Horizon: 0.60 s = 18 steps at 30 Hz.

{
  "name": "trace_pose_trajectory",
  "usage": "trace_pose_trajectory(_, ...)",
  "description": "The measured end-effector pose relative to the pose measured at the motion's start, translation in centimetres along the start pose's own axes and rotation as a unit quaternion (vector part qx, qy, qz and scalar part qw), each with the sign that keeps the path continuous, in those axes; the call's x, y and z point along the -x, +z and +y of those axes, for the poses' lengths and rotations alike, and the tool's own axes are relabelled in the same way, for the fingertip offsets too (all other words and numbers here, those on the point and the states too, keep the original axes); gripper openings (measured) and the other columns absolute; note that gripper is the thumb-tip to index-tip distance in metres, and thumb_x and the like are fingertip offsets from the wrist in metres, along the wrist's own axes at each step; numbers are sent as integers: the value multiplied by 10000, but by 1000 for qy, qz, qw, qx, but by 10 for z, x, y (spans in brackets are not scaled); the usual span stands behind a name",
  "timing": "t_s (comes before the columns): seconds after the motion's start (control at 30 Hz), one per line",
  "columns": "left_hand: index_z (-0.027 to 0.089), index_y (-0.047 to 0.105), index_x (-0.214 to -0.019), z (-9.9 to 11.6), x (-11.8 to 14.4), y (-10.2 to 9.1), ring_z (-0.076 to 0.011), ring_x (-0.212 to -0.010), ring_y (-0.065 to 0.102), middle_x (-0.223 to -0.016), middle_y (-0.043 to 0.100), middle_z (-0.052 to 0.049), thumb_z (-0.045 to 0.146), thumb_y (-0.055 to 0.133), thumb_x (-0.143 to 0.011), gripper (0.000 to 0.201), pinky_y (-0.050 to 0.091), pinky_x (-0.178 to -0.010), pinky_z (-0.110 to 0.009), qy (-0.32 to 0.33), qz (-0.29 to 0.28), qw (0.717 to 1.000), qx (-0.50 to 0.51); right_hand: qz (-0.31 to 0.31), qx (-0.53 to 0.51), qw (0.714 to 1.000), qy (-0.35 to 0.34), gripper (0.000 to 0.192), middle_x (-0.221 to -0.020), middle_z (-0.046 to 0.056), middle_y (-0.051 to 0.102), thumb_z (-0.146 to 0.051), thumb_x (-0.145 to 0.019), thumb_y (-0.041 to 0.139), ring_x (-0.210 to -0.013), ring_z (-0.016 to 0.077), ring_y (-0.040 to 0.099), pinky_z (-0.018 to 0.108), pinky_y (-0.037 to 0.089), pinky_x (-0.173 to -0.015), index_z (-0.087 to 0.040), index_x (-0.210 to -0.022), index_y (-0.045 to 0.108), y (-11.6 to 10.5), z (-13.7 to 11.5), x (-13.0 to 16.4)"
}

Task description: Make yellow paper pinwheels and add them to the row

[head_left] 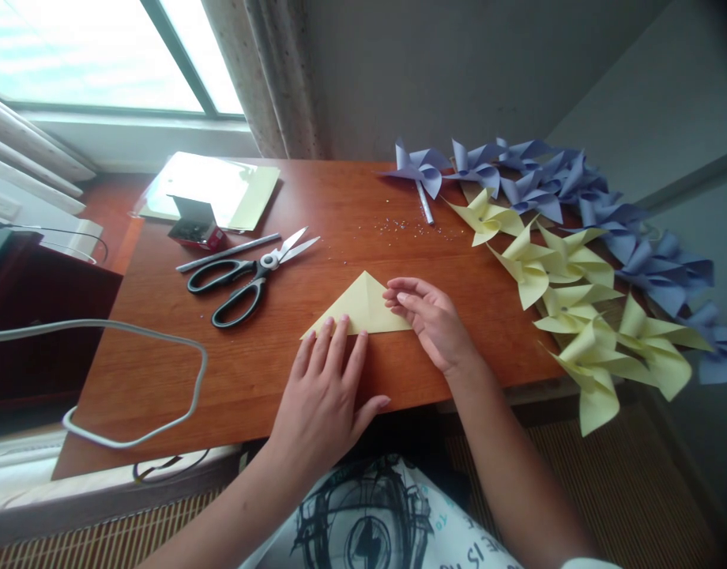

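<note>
Pale-yellow folded paper triangle [363, 304] lies on reddish-brown wooden counter [250, 395], mostly beyond left hand [323, 387], long edge running left-right under its spread fingertips; right hand [431, 320] half-curled at right corner, can't tell if pinching.

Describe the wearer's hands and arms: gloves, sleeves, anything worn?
Left hand and right hand: gloveless, no rings or watch visible. Forearms bare. White sleeve edge shows by the right arm; white shirt has dark print, some turquoise lettering.
</note>
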<state>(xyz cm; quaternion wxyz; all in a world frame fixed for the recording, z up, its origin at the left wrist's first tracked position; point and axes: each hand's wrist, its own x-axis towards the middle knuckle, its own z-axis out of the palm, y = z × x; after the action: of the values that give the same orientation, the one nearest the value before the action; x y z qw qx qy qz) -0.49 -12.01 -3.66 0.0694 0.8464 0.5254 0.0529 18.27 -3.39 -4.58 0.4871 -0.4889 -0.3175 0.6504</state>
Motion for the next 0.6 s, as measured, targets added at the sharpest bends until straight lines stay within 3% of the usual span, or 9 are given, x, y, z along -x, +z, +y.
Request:
trace_pose_trajectory(0.17, 123, 439, -1528, 8, -10, 9, -414, -1518, 270, -1642, 292, -218, 652, 450, -937, 794, 265, -1208, -565, -5, 6, 1000, 25, -1, 33, 999, -25, 234, -942, 34, 747, -306, -773, 739, -886, 165, 679, 313, 544, -857, -203, -981, 714, -2, -3, 3)
trace_pose_trajectory(0.37, 106, 388, -1555, 10, -8, 14, -442, -1530, 211, -1652, 247, -237, 699, 448, -911, 877, 214, -1214, -584, -2, 3, 999, 33, 24, 223, 964, -143, 265, -1131, 90, 729, -282, -848, 685, -1087, 232, 683, 424, 530, -1012, -206, -1102, 671, -12, -6, 1)
trace_pose_trajectory(0.6, 94, 357, -1567, 9, -7, 19, -447, -1538, 172, -1658, 214, -252, 688, 464, -911, 892, 155, -1224, -589, 8, 11, 999, 29, -4, 348, 928, -137, 367, -1270, 144, 692, -261, -874, 653, -1180, 260, 666, 454, 540, -1045, -191, -1234, 634, -14, -7, 5)
